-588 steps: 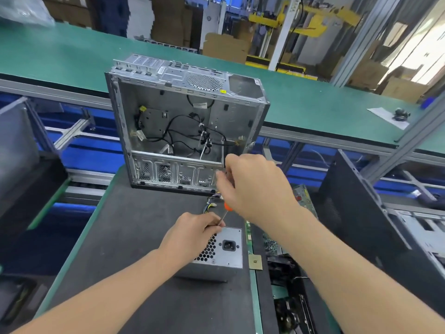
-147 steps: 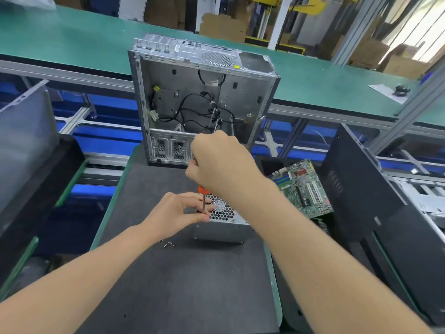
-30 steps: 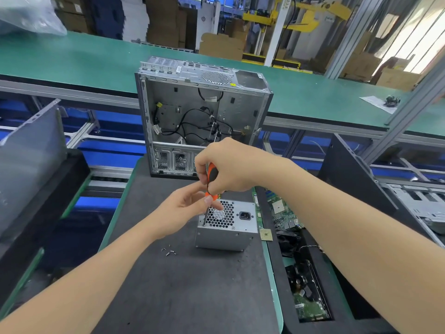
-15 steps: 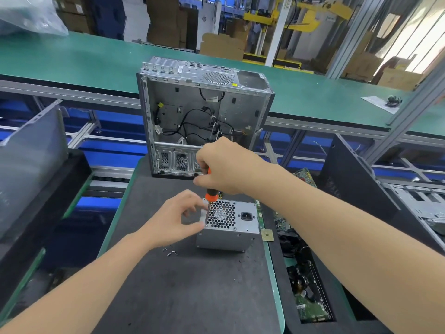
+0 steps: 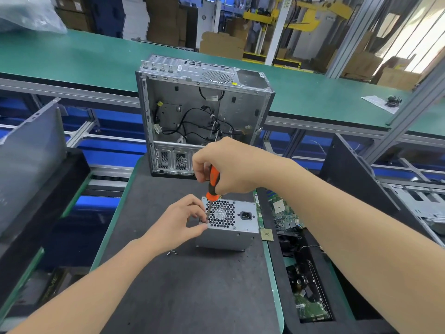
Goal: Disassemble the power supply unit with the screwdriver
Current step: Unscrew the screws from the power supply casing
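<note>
PSU (image 5: 228, 222): sitting on the table (image 5: 187, 297) at the centre of the frame, with its fan grille and socket face turned up.
Screwdriver (image 5: 213, 182): standing almost upright. Its orange handle is leaning slightly right and its tip is coming down on the left edge of the grille face.
Right hand (image 5: 228, 167): reaching in from the right above the PSU, with its fingers wrapping tight round the handle.
Left hand (image 5: 178, 222): lying just left of the PSU and nearer the tip. Its thumb and forefinger are pinching the shaft low down, and the thumb is touching the PSU's corner.
Key relation: the long axis of the tool is running down into the face, so the turning looks to be the right hand's job and the steadying the left's. The fingers are hiding the screw itself.
Screws (image 5: 171, 253): lying loose on the table, near the lower left of the PSU.
Case (image 5: 202, 112): standing open behind the PSU, holding only black cables.
Bin (image 5: 310, 319): sitting at the right of the table, holding circuit boards (image 5: 284, 213) and other parts too dark to make out.
</note>
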`<state>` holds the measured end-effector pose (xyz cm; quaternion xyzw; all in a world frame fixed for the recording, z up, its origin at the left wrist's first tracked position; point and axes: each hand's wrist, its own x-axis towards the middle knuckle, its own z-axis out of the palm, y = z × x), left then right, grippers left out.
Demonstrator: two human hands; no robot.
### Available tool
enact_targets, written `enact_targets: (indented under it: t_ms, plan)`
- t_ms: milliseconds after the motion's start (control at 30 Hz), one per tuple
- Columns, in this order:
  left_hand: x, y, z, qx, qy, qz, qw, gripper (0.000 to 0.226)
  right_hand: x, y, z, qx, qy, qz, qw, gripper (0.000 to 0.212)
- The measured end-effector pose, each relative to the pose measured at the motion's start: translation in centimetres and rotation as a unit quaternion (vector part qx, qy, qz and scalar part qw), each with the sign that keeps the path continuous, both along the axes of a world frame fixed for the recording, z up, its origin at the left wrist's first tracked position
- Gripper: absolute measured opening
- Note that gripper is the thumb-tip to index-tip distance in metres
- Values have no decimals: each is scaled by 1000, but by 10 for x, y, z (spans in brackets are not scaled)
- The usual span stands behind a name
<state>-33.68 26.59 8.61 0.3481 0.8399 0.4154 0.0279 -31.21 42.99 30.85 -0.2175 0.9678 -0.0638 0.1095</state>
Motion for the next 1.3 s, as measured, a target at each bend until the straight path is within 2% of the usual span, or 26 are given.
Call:
enact_targets:
  t_ms: [200, 333, 467, 567, 733, 933, 1033, 1100, 1200, 1300]
  plan:
    - [-4, 1, 5, -15, 13, -9, 1000, 27, -2, 5, 10, -20, 29, -10, 999, 29]
    - [-10, -18, 3, -14, 8, 53, 998, 22, -6, 5, 5, -32, 46, -20, 998, 25]
    - [-6, -50, -26, -118, -64, 85, 987, 12, -8, 2, -11, -46, 42, -30, 998, 25]
    - [6, -64, -56, -192, -111, 89, 971, 12, -7, -4, -21, -50, 33, -33, 998, 25]
    - [15, -70, -77, -176, -116, 126, 969, 18, -5, -6, -28, -65, 32, -47, 996, 26]
    - [11, -74, -78, -167, -102, 109, 974, 10, 5, 5, -22, -86, 60, -67, 992, 25]
    - [3, -73, -67, -186, -93, 87, 974, 15, 14, 14, -18, -101, 70, -87, 989, 23]
    - [-4, -66, -49, -148, -78, 121, 978, 15, 19, 23, -13, -105, 83, -104, 986, 17]
    - [-10, -38, -11, -43, -2, 155, 987, 15, 24, 41, -3, -68, 113, -121, 984, 6]
    - [-6, 3, 24, 38, 7, 67, 997, 18, 29, 58, 0, -44, 122, -144, 981, 8]
